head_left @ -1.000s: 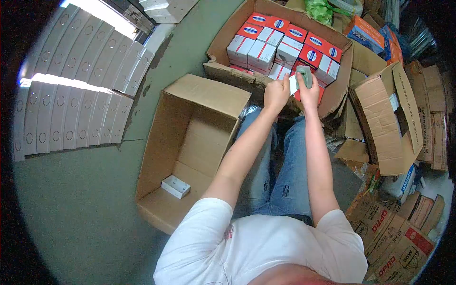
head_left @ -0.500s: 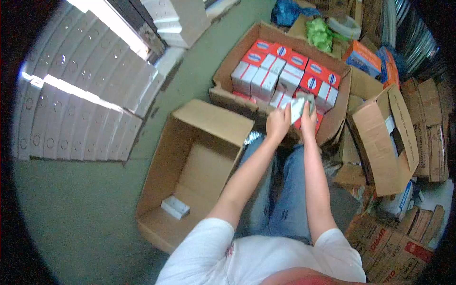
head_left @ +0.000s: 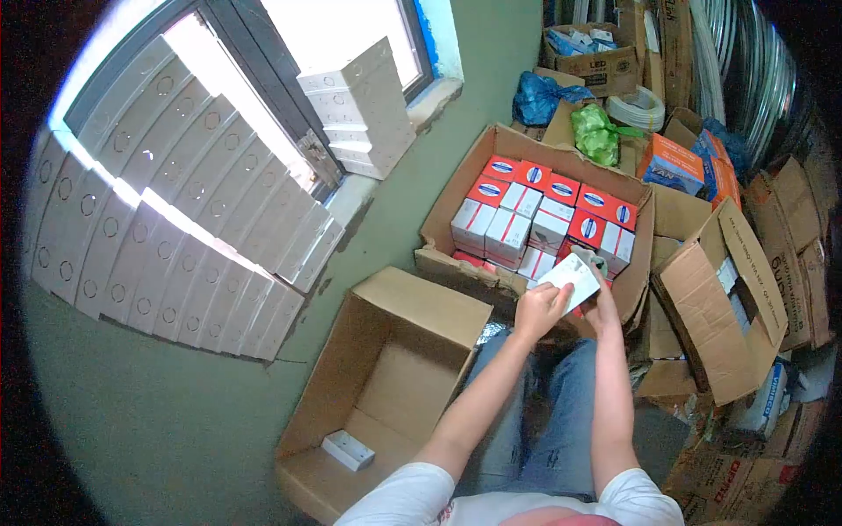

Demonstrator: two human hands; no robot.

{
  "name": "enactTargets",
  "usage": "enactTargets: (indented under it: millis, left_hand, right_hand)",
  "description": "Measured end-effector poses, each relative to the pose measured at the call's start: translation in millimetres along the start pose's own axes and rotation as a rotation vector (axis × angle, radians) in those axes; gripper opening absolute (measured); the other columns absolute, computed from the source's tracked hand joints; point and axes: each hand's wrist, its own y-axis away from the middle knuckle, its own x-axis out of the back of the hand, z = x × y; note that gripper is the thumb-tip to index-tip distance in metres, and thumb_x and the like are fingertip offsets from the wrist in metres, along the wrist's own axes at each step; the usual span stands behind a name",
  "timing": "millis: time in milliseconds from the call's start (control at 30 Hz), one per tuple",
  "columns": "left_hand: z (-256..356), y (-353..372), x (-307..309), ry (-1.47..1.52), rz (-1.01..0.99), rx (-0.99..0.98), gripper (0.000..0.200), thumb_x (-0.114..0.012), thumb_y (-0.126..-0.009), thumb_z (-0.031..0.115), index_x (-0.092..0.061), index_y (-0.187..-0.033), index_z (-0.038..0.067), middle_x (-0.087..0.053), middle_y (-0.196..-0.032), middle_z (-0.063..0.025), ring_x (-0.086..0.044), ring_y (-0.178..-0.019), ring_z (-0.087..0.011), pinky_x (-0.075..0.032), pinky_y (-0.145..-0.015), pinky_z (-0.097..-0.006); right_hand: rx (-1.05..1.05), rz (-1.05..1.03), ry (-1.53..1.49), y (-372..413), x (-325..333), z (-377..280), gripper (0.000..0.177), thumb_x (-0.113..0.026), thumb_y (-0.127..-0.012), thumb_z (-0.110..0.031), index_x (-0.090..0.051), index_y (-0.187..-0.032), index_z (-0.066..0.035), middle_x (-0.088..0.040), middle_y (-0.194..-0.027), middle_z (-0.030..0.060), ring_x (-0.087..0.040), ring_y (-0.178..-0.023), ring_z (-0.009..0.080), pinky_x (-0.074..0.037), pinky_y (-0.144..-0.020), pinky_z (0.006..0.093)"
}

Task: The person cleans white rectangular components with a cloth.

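A flat white item (head_left: 570, 279) with small markings is held over the near edge of a cardboard box of red and white cartons (head_left: 509, 230). My left hand (head_left: 541, 309) pinches its near left side, the thumb on top. My right hand (head_left: 602, 307) is wrapped round its right side, where something greyish shows behind the item. On the left, an open cardboard box (head_left: 386, 287) holds one small white block (head_left: 348, 450) at its bottom.
Stacked white panels with round marks (head_left: 140, 228) stand left by the window. Farther right are a green bag (head_left: 595, 135), a blue bag (head_left: 542, 98), an orange and blue carton (head_left: 672, 164) and an open brown carton (head_left: 715, 324).
The view has tilted up, so the scene sits lower. The white item is now turned with its flat face to the camera, with both hands still on it.
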Motion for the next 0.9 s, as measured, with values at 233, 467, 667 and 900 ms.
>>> enactTargets:
  millis: [233, 467, 667, 900]
  left_hand:
    - [15, 4, 13, 0.148, -0.016, -0.125, 0.029, -0.066, -0.084, 0.022, -0.062, -0.068, -0.001, -0.055, -0.07, -0.0124, -0.059, -0.062, -0.027, -0.047, -0.057, -0.0355]
    - [-7, 6, -3, 0.302, -0.242, 0.125, 0.038, -0.049, -0.095, 0.028, -0.063, -0.081, -0.004, -0.058, -0.075, -0.0133, -0.058, -0.067, -0.0235, -0.045, -0.061, -0.035]
    - [-39, 11, -31, 0.592, -0.182, 0.283, 0.043, -0.033, -0.101, 0.035, -0.055, -0.102, -0.002, -0.055, -0.083, -0.0034, -0.048, -0.079, -0.0099, -0.043, -0.072, -0.0284]
    - [-27, 4, 2, 0.637, -0.141, 0.266, 0.029, -0.036, -0.096, 0.017, -0.053, -0.112, -0.001, -0.058, -0.095, -0.0066, -0.053, -0.092, -0.014, -0.042, -0.082, -0.0281]
  right_hand:
    - [-0.028, -0.09, 0.066, 7, 16, -15, 0.045, -0.045, -0.095, -0.043, -0.055, -0.12, -0.007, -0.064, -0.109, 0.0068, -0.063, -0.096, 0.0176, -0.053, -0.079, 0.0331]
    - [-0.167, -0.026, 0.053, 1, 14, -10, 0.043, -0.057, -0.086, -0.049, -0.06, -0.113, -0.015, -0.063, -0.108, 0.003, -0.061, -0.098, 0.0186, -0.049, -0.083, 0.0365]
    - [-0.218, 0.061, 0.06, -8, 8, 4, 0.038, -0.068, -0.077, -0.046, -0.062, -0.103, -0.019, -0.063, -0.099, 0.0006, -0.059, -0.093, 0.0194, -0.046, -0.078, 0.0413]
    - [-0.071, 0.078, 0.173, -34, 31, 25, 0.045, -0.076, -0.072, -0.037, -0.058, -0.109, -0.018, -0.061, -0.101, 0.001, -0.057, -0.097, 0.016, -0.045, -0.082, 0.0376]
